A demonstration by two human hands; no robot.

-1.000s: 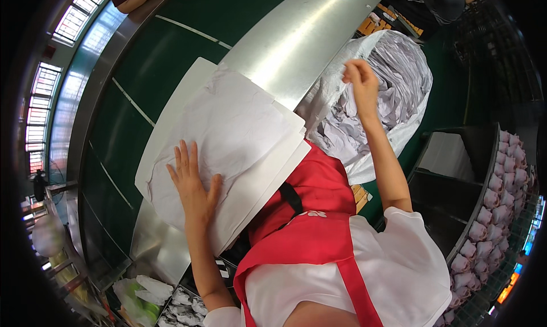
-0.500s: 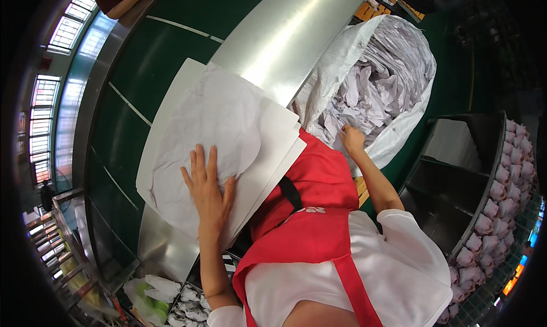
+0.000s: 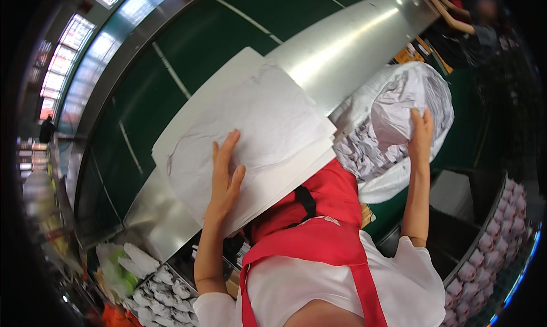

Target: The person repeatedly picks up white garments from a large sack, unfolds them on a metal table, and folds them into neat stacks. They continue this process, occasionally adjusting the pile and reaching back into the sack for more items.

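Note:
My left hand (image 3: 226, 173) lies over a wrinkled, round-edged sheet of thin paper (image 3: 265, 113), its fingers stretched out and holding nothing. Beneath that sheet is a stack of stiffer white sheets (image 3: 285, 182). My right hand (image 3: 420, 134) pinches a crumpled piece of thin white paper (image 3: 393, 113) above the mouth of a white woven sack (image 3: 380, 191). Loose wrinkled papers (image 3: 362, 156) fill the sack, which leans beside the metal counter.
A shiny metal ledge (image 3: 336, 50) runs along a green conveyor belt (image 3: 228, 48). Wrapped pale bundles (image 3: 478, 264) line a rack at the right, with more wrapped bundles (image 3: 162, 295) at lower left. Another person's arm (image 3: 450, 16) reaches over the ledge's far end.
My right hand has come up out of the sack, lifting a piece of thin paper. My left hand stays on the sheet, its fingers closer together. The whole view has shifted.

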